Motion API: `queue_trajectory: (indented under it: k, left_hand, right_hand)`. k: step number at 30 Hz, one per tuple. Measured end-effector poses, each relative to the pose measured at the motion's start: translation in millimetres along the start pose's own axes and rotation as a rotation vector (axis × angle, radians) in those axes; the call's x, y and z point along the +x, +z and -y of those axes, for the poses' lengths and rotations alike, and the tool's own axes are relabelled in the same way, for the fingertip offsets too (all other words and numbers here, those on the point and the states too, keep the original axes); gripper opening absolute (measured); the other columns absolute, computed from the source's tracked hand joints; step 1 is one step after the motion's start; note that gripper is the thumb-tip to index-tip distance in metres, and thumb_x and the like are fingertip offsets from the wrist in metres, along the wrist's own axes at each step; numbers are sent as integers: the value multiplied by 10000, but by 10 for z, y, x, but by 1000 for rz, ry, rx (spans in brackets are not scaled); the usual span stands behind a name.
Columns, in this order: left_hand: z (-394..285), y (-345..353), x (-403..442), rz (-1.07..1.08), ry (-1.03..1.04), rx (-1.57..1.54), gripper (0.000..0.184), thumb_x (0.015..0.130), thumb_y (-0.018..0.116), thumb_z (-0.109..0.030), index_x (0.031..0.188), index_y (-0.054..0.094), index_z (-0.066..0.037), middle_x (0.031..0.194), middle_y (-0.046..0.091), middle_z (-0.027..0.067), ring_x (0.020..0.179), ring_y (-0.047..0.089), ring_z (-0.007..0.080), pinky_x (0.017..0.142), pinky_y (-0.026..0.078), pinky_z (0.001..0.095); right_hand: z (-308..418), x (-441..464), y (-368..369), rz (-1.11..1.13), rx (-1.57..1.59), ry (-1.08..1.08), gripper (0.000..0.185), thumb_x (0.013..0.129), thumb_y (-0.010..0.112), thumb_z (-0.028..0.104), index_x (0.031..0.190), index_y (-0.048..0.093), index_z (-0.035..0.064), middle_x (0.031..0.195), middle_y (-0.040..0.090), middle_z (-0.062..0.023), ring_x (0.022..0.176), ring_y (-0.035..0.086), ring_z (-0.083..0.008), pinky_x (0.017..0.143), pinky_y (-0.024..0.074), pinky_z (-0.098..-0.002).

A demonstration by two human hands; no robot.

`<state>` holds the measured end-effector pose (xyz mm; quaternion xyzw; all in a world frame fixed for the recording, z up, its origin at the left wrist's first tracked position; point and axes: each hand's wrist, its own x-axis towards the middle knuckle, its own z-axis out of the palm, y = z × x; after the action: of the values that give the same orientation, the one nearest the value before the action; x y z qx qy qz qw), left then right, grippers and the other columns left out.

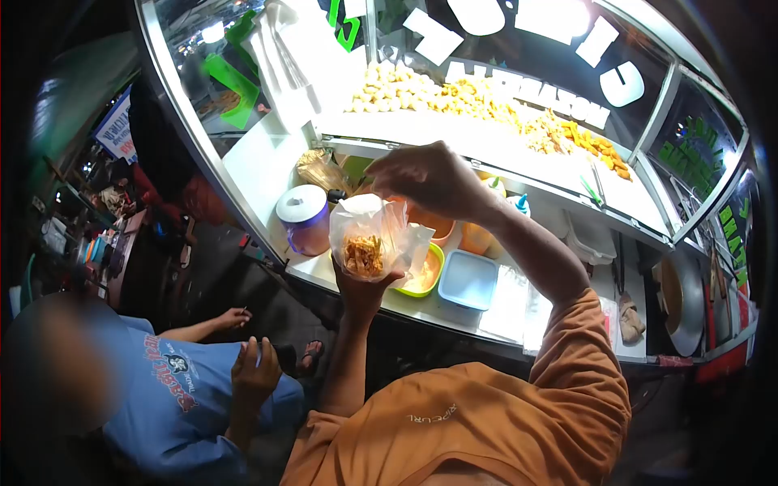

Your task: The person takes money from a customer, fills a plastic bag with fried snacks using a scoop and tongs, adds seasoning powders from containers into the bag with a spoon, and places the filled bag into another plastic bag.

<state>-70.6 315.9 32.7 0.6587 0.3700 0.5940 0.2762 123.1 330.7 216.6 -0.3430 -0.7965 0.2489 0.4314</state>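
Note:
My left hand (366, 290) is wrapped round the lower part of an open white paper bag (373, 223), held above the counter. Fried, golden-brown pieces (363, 255) show inside the bag. Above the bag hangs my right hand (425, 178), its fingers bent downward; whether they pinch anything is too blurred to tell. Behind and beside the bag stand an orange container (433, 223), a green-rimmed bowl (438, 279) of pale orange stuff and a blue-lidded box (468, 279).
A lit glass case (332, 125) holds heaps of fried food (486, 101). Left of the bag stands a white-lidded jar (302, 215). Sauce bottles (521, 204) line the shelf. A person in a blue shirt (182, 373) is close at the left. A large pan (681, 304) stands at the right.

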Motion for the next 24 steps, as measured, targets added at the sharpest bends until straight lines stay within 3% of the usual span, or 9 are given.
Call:
queue_trajectory:
  k: [3,4,8,9,11,12,14,20,24]
  left_hand:
    - [-19,-71,-72,8,-77,-91,1044,532,930,-358,1315,345,9,1215,497,138,1110,524,258,966,441,396]
    - [-59,-110,-89,15,-98,-104,1039,533,930,-354,1312,347,9,1209,501,137,1104,527,257,965,441,393]
    - [-132,-281,-252,18,-127,-84,1027,525,932,-360,1296,361,6,1178,520,129,1077,537,247,955,445,380]
    - [-127,-322,-301,12,-118,-65,1027,520,933,-366,1291,365,5,1169,524,126,1069,540,243,951,447,376]
    - [-219,-410,-349,-26,-121,-44,997,519,918,-401,1260,386,3,1130,533,111,1039,545,228,924,458,367]
    - [-187,-451,-427,-71,-136,-43,966,519,909,-403,1237,404,-1,1109,536,102,1020,549,223,911,462,365]
    - [-174,-551,-544,-159,-100,-48,953,574,866,-471,1275,399,-27,1159,547,133,1045,562,249,908,473,380]
    - [-67,-1188,-1190,-265,-992,805,605,884,598,-398,1346,407,-57,1251,567,128,1141,549,250,979,433,418]
    - [225,-1092,-1669,-579,-222,465,494,974,505,-273,1331,391,49,1365,422,230,1182,501,336,963,434,419]
  right_hand:
    - [-64,4,-71,242,209,-269,531,764,773,380,1171,633,71,1162,619,-179,1092,599,-275,965,454,-405]
    - [24,-5,-109,331,86,-293,531,706,801,401,1092,644,72,1315,509,-197,1252,464,-332,1056,348,-446]
    - [36,119,198,382,-190,-422,274,721,769,256,879,621,87,1342,476,-185,1314,362,-362,1078,295,-457]
    - [-8,208,318,390,-159,-543,232,741,754,224,868,624,79,1187,582,-174,1167,514,-326,983,395,-427]
    - [239,388,399,751,-88,-182,182,736,741,167,807,615,56,989,644,-115,955,614,-244,865,458,-368]
    - [125,466,546,656,100,-417,172,747,725,154,826,619,44,805,647,-64,766,624,-189,749,477,-324]
    - [360,592,658,681,159,-435,209,735,696,99,923,625,41,844,655,-63,791,623,-169,744,484,-316]
    - [642,812,1330,650,258,-648,437,734,616,7,1169,574,27,1031,671,-109,944,641,-197,794,515,-343]
    - [427,1231,2321,570,28,-722,300,915,537,92,1208,488,49,1195,552,-52,1080,483,-175,981,365,-270]
